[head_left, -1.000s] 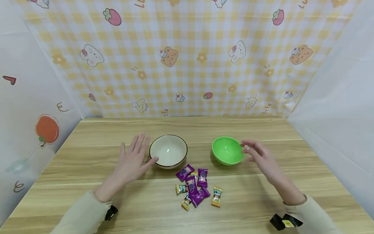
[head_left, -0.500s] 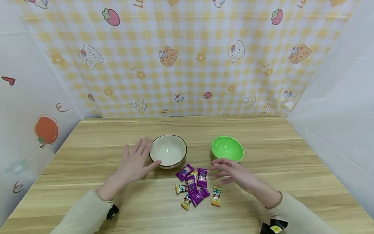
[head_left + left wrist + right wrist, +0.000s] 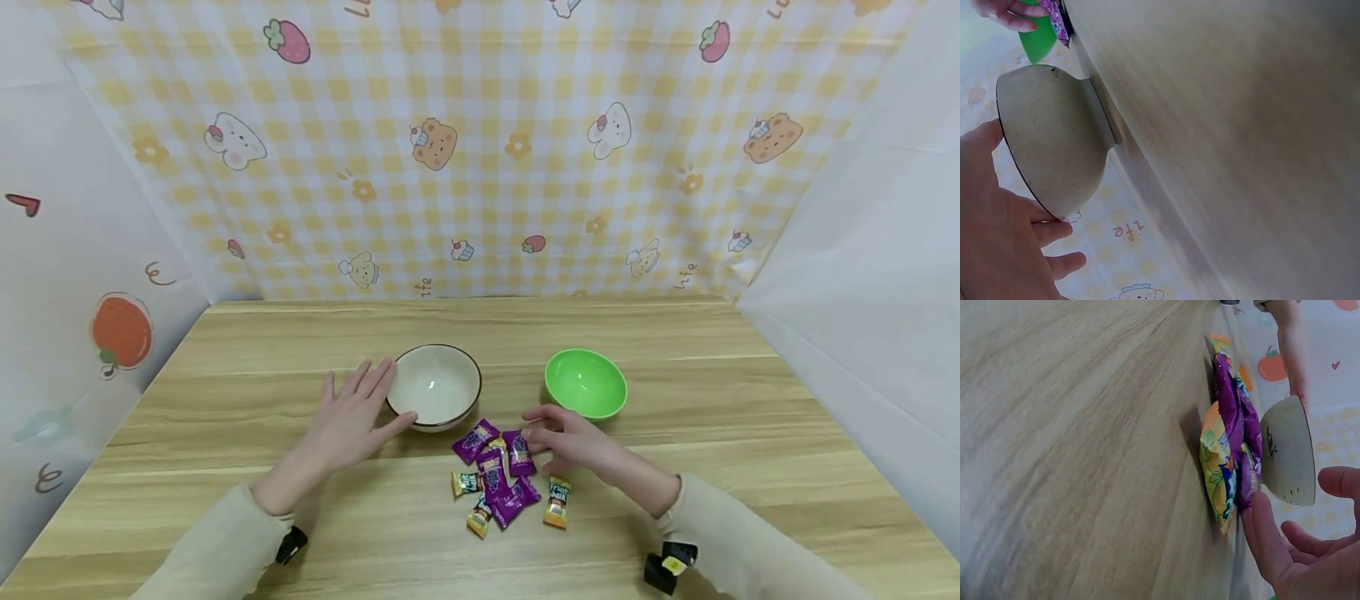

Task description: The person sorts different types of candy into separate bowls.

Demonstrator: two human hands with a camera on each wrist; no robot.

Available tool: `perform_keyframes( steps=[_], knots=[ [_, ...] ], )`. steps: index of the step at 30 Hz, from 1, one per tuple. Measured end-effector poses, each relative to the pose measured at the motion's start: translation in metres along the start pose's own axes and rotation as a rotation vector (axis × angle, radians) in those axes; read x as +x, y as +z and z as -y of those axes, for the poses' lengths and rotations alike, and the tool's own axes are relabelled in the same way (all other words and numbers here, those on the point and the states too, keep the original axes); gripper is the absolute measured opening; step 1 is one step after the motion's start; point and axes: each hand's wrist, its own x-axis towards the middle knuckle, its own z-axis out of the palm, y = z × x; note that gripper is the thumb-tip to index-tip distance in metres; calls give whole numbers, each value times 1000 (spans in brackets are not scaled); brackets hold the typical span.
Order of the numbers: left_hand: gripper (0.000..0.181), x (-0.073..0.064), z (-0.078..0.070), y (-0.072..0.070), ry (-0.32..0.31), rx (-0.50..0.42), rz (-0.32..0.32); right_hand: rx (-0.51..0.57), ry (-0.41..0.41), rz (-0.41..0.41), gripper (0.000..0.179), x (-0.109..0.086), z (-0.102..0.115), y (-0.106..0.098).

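Packet (image 3: 519,456) in purple lies on the table (image 3: 750,417) just left of the right hand (image 3: 576,442), its long axis running roughly toward the person. That hand is the nearer one: its fingers bend loosely, a gap between them, holding nothing; whether a fingertip touches the purple wrapper is hard to tell. The left hand (image 3: 347,427) spreads wide against the bowl (image 3: 433,383). On the yellow packet (image 3: 556,502) "FRUIT" seems readable, the second word unsure. The curtain (image 3: 480,192) says "life".

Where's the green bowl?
In the head view, the green bowl sits right of the white bowl, just beyond the right hand.
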Motion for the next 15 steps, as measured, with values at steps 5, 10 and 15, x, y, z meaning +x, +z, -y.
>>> perform_keyframes(
  steps=[5,10,15],
  knots=[
    [83,0,0,0,-2,-9,-4,-103,-51,-3,45,7,-5,3],
    [83,0,-1,-1,-2,-14,-4,-239,-155,-2,46,13,-8,5],
    [83,0,-1,-1,2,-7,-5,-351,-184,-17,48,15,-7,9]
  ],
)
